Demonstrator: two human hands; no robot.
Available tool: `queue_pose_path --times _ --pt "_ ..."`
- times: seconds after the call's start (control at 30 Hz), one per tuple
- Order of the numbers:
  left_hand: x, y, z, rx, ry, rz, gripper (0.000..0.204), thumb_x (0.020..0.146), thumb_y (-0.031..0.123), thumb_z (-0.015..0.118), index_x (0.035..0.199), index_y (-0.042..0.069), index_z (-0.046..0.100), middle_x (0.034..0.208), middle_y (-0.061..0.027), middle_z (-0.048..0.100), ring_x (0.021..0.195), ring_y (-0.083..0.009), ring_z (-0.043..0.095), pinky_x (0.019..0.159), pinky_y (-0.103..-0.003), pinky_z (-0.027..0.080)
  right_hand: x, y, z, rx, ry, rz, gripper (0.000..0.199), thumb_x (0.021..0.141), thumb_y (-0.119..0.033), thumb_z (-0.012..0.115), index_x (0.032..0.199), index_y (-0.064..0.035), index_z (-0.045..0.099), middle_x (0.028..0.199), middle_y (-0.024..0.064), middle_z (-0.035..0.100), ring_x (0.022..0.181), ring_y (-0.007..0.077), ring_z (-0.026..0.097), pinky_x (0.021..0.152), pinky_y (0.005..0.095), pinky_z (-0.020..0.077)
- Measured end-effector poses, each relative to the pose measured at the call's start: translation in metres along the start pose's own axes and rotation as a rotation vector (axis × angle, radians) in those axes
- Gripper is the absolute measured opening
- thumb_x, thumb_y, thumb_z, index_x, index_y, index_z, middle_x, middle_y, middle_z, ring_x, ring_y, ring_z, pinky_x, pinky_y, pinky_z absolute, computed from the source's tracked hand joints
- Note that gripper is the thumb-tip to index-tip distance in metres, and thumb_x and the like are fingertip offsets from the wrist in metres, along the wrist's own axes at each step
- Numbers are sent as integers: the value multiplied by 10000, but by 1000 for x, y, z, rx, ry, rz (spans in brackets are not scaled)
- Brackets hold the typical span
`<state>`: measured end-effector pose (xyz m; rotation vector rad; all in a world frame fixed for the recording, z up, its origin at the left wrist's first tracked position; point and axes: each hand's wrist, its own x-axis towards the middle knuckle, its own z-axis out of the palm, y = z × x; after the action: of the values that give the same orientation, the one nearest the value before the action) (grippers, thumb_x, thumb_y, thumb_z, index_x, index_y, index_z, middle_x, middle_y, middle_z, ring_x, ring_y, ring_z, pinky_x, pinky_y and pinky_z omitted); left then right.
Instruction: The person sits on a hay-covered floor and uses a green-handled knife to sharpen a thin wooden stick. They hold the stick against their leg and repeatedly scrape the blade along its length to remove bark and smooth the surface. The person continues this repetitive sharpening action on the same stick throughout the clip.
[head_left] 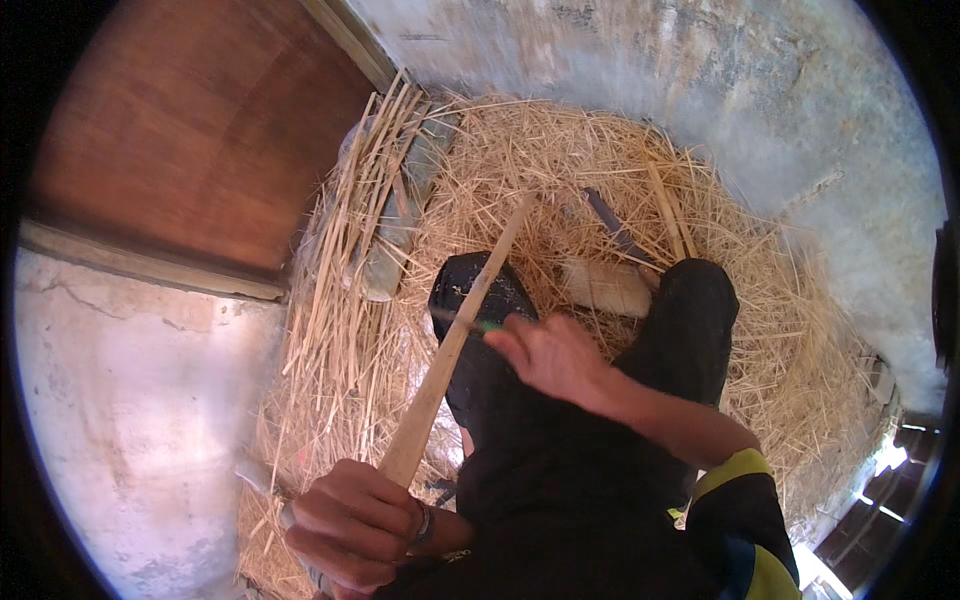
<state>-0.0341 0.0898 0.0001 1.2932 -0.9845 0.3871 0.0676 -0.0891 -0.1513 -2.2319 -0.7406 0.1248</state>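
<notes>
My left hand grips the near end of a long pale bamboo strip that slants up and away over my knee. Level with the strip's middle, my right hand is shut on a small tool with a green handle, its thin tip touching the strip's right edge. Both of my knees, in black trousers, rise beneath the hands. A heap of straw-coloured shavings lies around my legs.
A bundle of thin split strips leans at the left of the heap beside a wooden door. A dark blade and a pale wooden block lie in the shavings beyond my knees. Rough plastered walls enclose the corner.
</notes>
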Motion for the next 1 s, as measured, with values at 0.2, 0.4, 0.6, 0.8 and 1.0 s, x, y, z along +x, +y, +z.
queue_pose_path --times 0.2,0.4,0.6,0.8,1.0 --pt "9 -3 -10 -3 -10 2 347 821 147 554 493 57 485 424 -41 480 294 -138 441 301 -261 405 13 -1 3 -17 67 -79 391 938 -374 548 767 -29 609 510 198 549 498 391 591 458 461 480" --pt "-2 4 -17 -17 -46 15 275 810 102 512 548 36 464 413 -56 460 284 -149 413 299 -287 390 14 6 12 -107 128 -117 472 961 -406 496 758 -1 629 511 198 571 483 379 610 461 464 501" --pt "12 0 -14 -97 -248 39 260 838 75 469 612 -43 517 475 -116 486 325 -182 418 330 -300 369 17 46 12 -144 226 62 409 936 -357 560 733 -3 594 529 232 555 518 427 593 460 485 474" --pt "14 -3 -4 -25 -103 65 256 825 74 471 602 -45 515 473 -111 488 323 -176 414 319 -302 365 7 44 15 -208 173 27 481 949 -417 513 749 5 628 549 206 585 518 393 617 472 472 501" --pt "5 -3 0 87 131 117 253 823 93 492 591 -10 494 454 -106 491 307 -175 415 310 -301 377 23 52 22 -259 224 43 471 944 -412 525 734 -2 621 554 211 590 512 374 625 447 456 496"
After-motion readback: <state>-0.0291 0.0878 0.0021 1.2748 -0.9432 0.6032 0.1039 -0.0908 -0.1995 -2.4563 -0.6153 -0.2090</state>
